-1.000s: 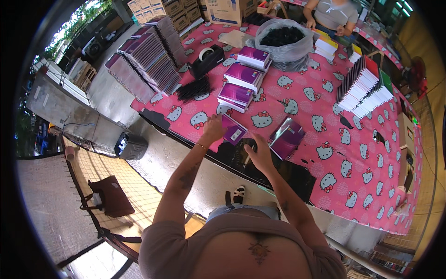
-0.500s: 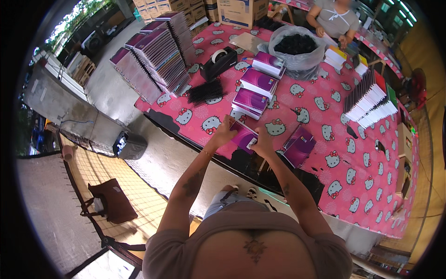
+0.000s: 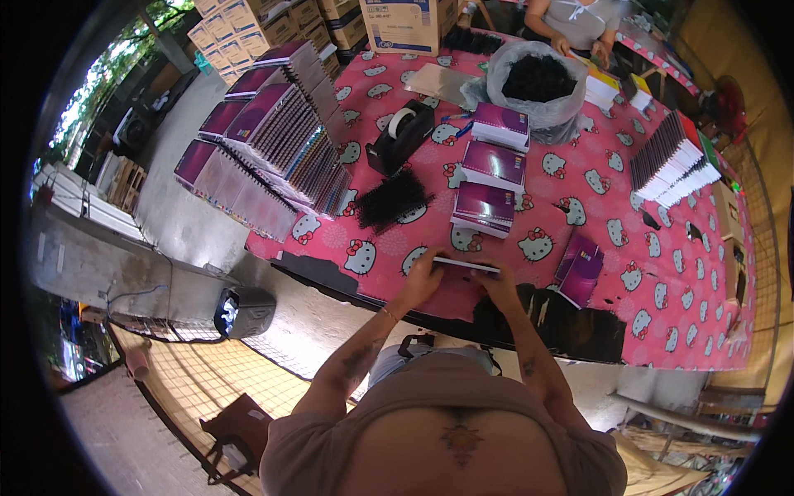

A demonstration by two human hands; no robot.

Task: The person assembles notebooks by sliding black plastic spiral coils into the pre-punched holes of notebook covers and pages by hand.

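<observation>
Left hand [image 3: 423, 281]: fingers closed around one end of a thin notebook [image 3: 467, 265], which fills the grip.
Right hand [image 3: 499, 288]: pinching the other end of the same notebook, thumb and fingers drawn in on it.
Held notebook: raised level between both hands near the table's front edge, pale narrow side toward the view; its cover is hard to make out.
Tablecloth [image 3: 536, 246]: pink with white cat faces, torn along the front, where a black patch [image 3: 571, 326] shows beside the right forearm.
Purple stacks [image 3: 484, 207]: three short piles of small purple-covered books in a row beyond the hands, running away from the person.
Spiral notebooks [image 3: 581, 269]: purple, lying on the cloth to the right of the right hand.
Black coils [image 3: 391, 201]: a bundle beyond the left hand, left of the nearest purple pile.
Tape dispenser [image 3: 401, 136]: black, just behind the coils.
Tall notebook stacks [image 3: 281, 132]: purple-covered, spiral-bound, at the table's left side.
Plastic bag [image 3: 500, 78]: whitish, full of black pieces, just behind the farthest purple pile.
Far right: upright books [image 3: 672, 161] with red and green covers.
Across the table: another person's hands [image 3: 562, 43] near yellow-topped books [image 3: 601, 87].
</observation>
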